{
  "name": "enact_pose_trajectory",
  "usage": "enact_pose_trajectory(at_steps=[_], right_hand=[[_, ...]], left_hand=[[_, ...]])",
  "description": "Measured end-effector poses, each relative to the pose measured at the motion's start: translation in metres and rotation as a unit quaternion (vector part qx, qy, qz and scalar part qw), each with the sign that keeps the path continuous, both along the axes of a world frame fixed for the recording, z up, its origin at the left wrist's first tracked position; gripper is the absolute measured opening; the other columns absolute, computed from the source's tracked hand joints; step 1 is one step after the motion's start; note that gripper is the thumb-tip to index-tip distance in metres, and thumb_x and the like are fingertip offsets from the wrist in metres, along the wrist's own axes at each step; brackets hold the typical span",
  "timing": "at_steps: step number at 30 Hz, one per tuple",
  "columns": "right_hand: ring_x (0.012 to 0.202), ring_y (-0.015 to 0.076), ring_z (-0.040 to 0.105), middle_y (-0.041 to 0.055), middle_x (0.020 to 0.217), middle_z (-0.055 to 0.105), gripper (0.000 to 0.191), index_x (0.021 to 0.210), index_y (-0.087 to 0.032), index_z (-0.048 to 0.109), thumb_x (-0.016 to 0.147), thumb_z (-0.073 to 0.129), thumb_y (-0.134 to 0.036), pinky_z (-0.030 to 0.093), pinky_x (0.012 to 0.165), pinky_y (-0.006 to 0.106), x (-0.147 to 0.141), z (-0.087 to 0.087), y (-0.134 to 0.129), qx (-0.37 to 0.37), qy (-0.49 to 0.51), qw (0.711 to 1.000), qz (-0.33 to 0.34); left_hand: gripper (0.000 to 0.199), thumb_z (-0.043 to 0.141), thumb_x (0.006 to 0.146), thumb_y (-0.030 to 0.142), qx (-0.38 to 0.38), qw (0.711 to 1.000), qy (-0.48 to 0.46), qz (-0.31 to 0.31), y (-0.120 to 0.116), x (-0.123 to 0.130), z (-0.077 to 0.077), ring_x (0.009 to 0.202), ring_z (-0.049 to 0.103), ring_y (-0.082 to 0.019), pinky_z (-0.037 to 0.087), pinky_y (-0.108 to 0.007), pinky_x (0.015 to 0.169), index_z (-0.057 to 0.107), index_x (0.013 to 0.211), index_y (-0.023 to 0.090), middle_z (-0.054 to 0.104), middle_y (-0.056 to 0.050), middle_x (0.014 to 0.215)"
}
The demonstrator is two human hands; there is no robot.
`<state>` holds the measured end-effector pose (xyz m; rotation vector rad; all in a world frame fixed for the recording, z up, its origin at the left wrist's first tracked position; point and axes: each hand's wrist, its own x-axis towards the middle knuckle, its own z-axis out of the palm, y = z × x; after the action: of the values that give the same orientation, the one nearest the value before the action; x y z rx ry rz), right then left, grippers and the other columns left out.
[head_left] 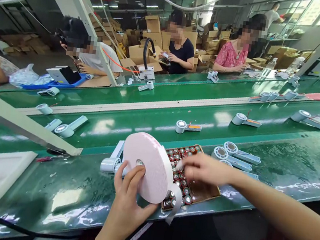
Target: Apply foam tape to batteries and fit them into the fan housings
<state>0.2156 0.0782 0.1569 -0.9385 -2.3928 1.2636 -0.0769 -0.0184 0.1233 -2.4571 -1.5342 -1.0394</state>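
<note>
My left hand (127,198) is closed around a large roll of pale pinkish-white tape (153,156), its fingertips at the core. A loose tape end (175,202) curls down from the roll's right side. Just right of the roll, my right hand (208,169) hovers over a shallow cardboard box (206,191), slightly blurred. Its thumb and fingers pinch a small whitish piece (179,165), too blurred to identify for certain. Small round metal motors with red wires (186,199) stand in rows in the box, partly hidden by the roll and my right hand.
Light-blue fan housings (239,162) lie right of the box; another (109,164) sits behind the roll. More housings (181,126) are spread along the green conveyor belt (136,122). A slanted metal post (30,122) and white tray (8,171) stand left. Several people work across the line.
</note>
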Motion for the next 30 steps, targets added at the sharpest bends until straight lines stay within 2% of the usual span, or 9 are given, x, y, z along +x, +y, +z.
enact_pose_trajectory(at_steps=[2,5,8,10,12,15,20,25,30], right_hand=[[0.066,0.0136,0.067,-0.0009,0.08,0.074,0.04,0.107,-0.02,0.074,0.098,0.062,-0.057,0.047,0.06,0.021,-0.015,-0.009,-0.045,-0.109,0.061,0.986,0.112],[0.062,0.0124,0.065,0.0,0.071,0.071,0.033,0.097,-0.019,0.077,0.101,0.062,-0.048,0.043,0.057,0.02,-0.043,-0.026,-0.092,-0.069,0.039,0.971,0.227],[0.056,0.015,0.061,0.0002,0.066,0.07,0.028,0.087,-0.022,0.075,0.095,0.068,-0.048,0.034,0.05,0.024,-0.045,-0.032,-0.099,0.049,-0.091,0.953,0.284],[0.058,0.0157,0.061,-0.0008,0.07,0.071,0.027,0.089,-0.024,0.072,0.095,0.069,-0.05,0.035,0.052,0.025,-0.026,-0.026,-0.081,0.087,-0.112,0.966,0.217],[0.07,0.017,0.064,0.0001,0.081,0.073,0.022,0.096,-0.023,0.071,0.099,0.065,-0.044,0.041,0.063,0.026,0.002,-0.02,-0.053,0.148,-0.103,0.983,0.039],[0.093,0.024,0.064,0.0068,0.098,0.072,0.015,0.103,-0.019,0.069,0.101,0.061,-0.032,0.045,0.08,0.032,0.034,-0.021,-0.012,0.287,-0.191,0.922,-0.179],[0.1,0.031,0.059,0.0117,0.11,0.066,0.024,0.106,-0.018,0.066,0.093,0.071,-0.039,0.047,0.084,0.039,0.041,-0.055,0.004,0.35,-0.298,0.855,-0.239],[0.105,0.033,0.056,0.014,0.111,0.066,0.008,0.092,-0.019,0.066,0.094,0.067,-0.027,0.045,0.092,0.045,0.038,-0.072,0.0,0.315,-0.168,0.902,-0.244],[0.098,0.0273,0.063,0.0079,0.096,0.07,0.009,0.086,-0.021,0.062,0.091,0.069,-0.024,0.049,0.092,0.042,0.044,-0.08,0.006,0.278,-0.06,0.921,-0.266]], left_hand=[[0.074,0.079,0.078,0.025,0.026,0.999,-0.024,0.007,-0.009,0.001,-0.003,0.151,0.03,-0.041,0.028,-0.071,0.121,0.044,0.143,0.028,0.059,-0.013,0.135],[0.064,0.084,0.072,0.032,-0.049,0.978,-0.195,0.059,-0.015,-0.002,-0.007,0.139,0.05,-0.04,0.041,-0.066,0.117,0.057,0.13,0.031,0.064,-0.009,0.13],[0.071,0.089,0.065,0.038,-0.155,0.862,-0.461,0.142,-0.022,-0.013,-0.002,0.111,0.071,-0.035,0.061,-0.055,0.096,0.061,0.129,0.029,0.068,-0.009,0.125],[0.079,0.092,0.062,0.035,-0.156,0.803,-0.553,0.161,-0.03,-0.023,0.002,0.101,0.074,-0.031,0.064,-0.05,0.092,0.059,0.134,0.028,0.068,-0.008,0.128],[0.086,0.094,0.056,0.031,-0.127,0.793,-0.569,0.178,-0.041,-0.031,0.003,0.099,0.074,-0.028,0.065,-0.044,0.091,0.06,0.135,0.028,0.065,-0.008,0.134],[0.092,0.096,0.051,0.03,-0.127,0.796,-0.554,0.209,-0.056,-0.034,-0.008,0.096,0.075,-0.027,0.066,-0.037,0.084,0.06,0.135,0.028,0.066,-0.008,0.133],[0.092,0.095,0.057,0.04,-0.21,0.767,-0.566,0.217,-0.068,-0.017,-0.035,0.105,0.074,-0.031,0.063,-0.045,0.094,0.055,0.14,0.029,0.067,-0.009,0.129],[0.091,0.091,0.066,0.047,-0.251,0.784,-0.533,0.198,-0.067,0.005,-0.042,0.113,0.071,-0.031,0.056,-0.048,0.106,0.051,0.145,0.028,0.065,-0.011,0.129],[0.094,0.088,0.068,0.048,-0.26,0.836,-0.456,0.159,-0.06,0.011,-0.05,0.13,0.06,-0.033,0.057,-0.046,0.105,0.043,0.15,0.031,0.045,-0.012,0.155]])
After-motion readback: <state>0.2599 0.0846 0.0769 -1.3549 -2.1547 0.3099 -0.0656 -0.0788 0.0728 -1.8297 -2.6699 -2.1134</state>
